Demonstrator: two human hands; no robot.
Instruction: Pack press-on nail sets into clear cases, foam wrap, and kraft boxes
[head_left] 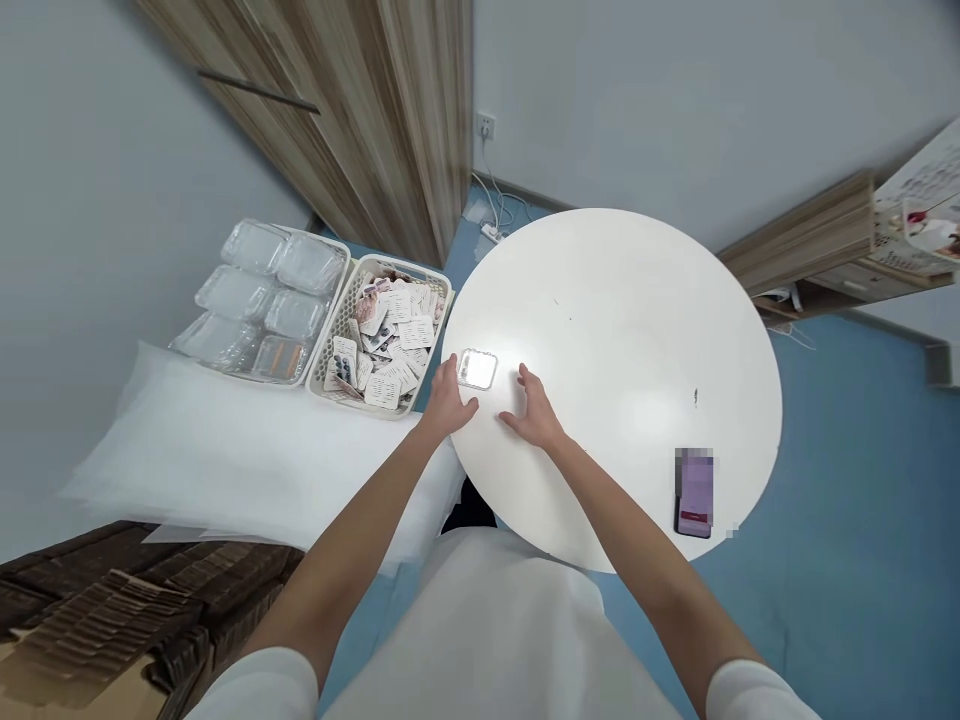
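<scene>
A small clear square plastic case (478,369) lies flat near the left edge of the round white table (600,300). My left hand (448,402) is at the case's left side, thumb and fingers apart. Its fingertips reach the case's edge, though whether they press on it I cannot make out. To the right of the case, a short gap away, my right hand (535,410) hovers over or rests on the tabletop with its fingers spread and nothing in them.
Left of the table, a white basket (319,400) is filled with printed cards (397,335). Another basket beside it holds clear plastic packs (236,292). White foam sheets (247,450) lie in front, above stacked brown cardboard (97,630). A phone (695,495) lies on the table's right.
</scene>
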